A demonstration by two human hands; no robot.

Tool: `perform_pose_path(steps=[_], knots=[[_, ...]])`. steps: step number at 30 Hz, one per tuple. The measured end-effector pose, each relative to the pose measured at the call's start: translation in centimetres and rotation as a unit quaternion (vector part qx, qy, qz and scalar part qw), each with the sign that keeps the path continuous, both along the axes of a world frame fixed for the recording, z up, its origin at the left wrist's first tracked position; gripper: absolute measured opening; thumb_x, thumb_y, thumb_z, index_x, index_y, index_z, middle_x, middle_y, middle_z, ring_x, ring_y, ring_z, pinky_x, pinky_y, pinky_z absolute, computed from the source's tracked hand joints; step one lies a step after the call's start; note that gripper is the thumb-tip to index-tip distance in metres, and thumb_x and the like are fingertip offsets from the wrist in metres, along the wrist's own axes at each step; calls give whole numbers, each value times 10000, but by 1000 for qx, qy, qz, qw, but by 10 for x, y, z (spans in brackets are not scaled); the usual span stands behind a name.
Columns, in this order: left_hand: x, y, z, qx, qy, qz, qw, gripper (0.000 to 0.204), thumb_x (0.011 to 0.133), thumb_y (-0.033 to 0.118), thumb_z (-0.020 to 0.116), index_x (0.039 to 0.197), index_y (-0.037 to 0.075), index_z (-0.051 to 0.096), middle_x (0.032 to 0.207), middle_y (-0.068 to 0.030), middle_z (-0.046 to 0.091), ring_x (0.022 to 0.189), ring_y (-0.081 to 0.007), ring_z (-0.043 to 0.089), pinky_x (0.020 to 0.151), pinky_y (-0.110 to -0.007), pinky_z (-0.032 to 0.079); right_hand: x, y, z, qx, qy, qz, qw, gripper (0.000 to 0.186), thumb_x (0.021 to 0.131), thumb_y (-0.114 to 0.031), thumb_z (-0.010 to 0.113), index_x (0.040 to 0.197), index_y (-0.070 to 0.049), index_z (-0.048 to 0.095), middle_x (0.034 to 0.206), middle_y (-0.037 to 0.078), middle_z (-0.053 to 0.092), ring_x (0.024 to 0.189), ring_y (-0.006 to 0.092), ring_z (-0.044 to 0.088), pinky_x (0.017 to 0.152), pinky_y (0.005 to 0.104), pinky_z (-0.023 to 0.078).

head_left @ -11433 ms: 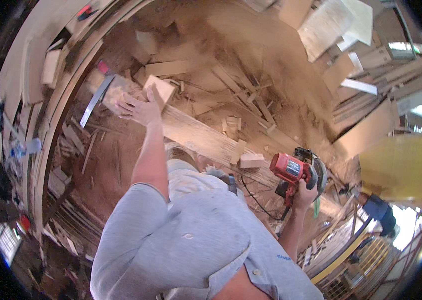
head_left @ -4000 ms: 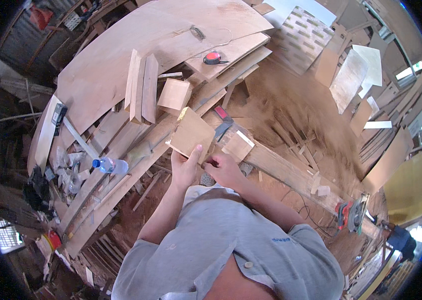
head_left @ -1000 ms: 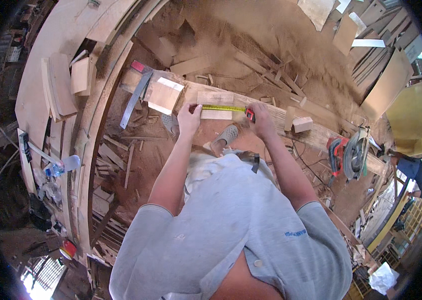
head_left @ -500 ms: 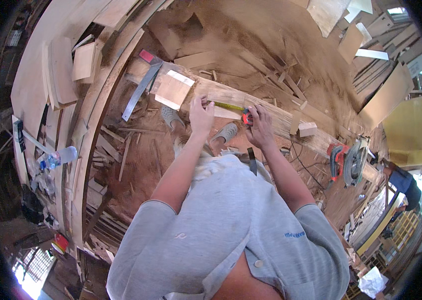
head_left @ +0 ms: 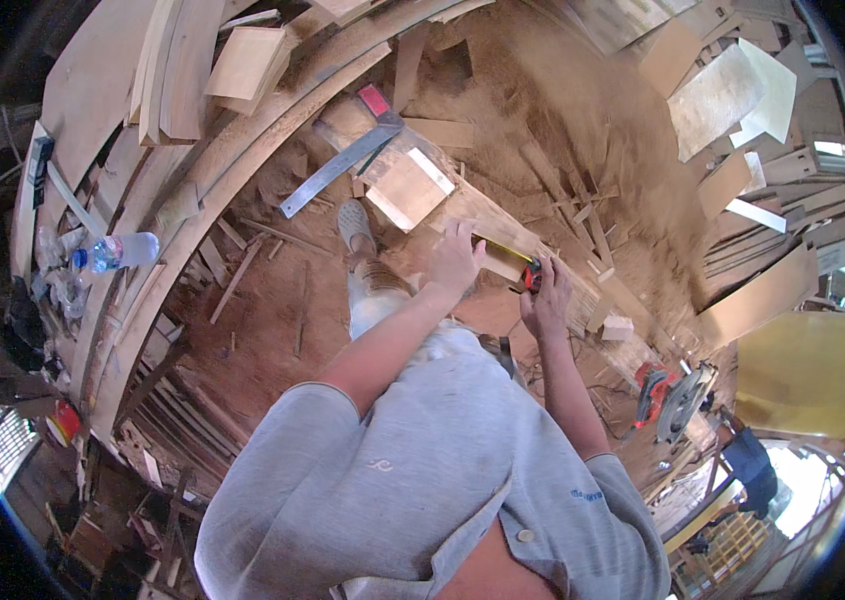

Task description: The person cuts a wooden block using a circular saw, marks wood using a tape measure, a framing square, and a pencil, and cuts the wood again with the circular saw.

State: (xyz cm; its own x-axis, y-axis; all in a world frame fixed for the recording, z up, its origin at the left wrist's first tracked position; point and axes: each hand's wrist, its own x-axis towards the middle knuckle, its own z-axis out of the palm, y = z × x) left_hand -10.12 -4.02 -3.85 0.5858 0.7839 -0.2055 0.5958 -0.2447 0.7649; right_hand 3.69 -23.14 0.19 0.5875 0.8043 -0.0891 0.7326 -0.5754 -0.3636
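Note:
My left hand [head_left: 453, 258] is closed, its fingers at the free end of the yellow tape blade [head_left: 505, 248]. The red and black tape measure [head_left: 532, 275] is held in my right hand [head_left: 549, 300]. Between my hands the blade is drawn out a short way, along the near edge of a long wooden plank [head_left: 488, 213]. Left of my left hand, a squarish piece of wood [head_left: 409, 192] with pale edges lies on the plank. Past it rests a carpenter's square [head_left: 341, 170] with a red-ended stock, its metal blade sticking out over the near side.
A red circular saw [head_left: 678, 400] sits at the plank's right end, beyond a small wood block [head_left: 618, 328]. Sawdust and offcuts cover the floor. A curved timber edge [head_left: 233, 150] and a water bottle [head_left: 123, 252] are to the left. Another person [head_left: 749, 470] is at far right.
The view has turned, so the plank and tools lie at a steeper slant. Both hands remain on the tape measure, and the stretch of blade between them looks slightly shorter.

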Motion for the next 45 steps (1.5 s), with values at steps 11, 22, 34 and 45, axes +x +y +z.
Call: perform_pose_path(steps=[11,22,34,45], knots=[[-3,8,-37,-56,-73,-16,996,421,958,253,730,1347,128,629,1253,-184,693,1047,-409,723,910,-518,593,-32,209,52,183,8,199,963,345,804,-41,761,1143,-104,753,1226,126,701,1213,378,615,1072,515,472],[14,-53,-121,-446,-346,121,817,368,1133,221,464,1423,55,617,1428,-114,681,1308,-300,634,1141,-456,481,-86,365,-17,-9,-106,379,919,197,891,-150,678,1047,-125,795,1104,85,641,1164,285,575,1036,460,453],[16,-15,-79,-256,-272,79,924,508,1085,397,547,1521,137,539,1501,-167,590,1404,-384,535,1191,-495,424,-57,282,68,217,267,149,927,210,1097,-165,577,1230,-43,684,1091,112,706,985,225,698,911,386,550],[21,28,15,8,89,-117,989,196,895,231,817,1040,139,723,1162,-138,676,1053,-379,713,901,-497,582,7,-4,44,179,236,-112,948,265,995,-178,699,1203,-15,704,1031,102,720,948,199,679,887,349,541]])
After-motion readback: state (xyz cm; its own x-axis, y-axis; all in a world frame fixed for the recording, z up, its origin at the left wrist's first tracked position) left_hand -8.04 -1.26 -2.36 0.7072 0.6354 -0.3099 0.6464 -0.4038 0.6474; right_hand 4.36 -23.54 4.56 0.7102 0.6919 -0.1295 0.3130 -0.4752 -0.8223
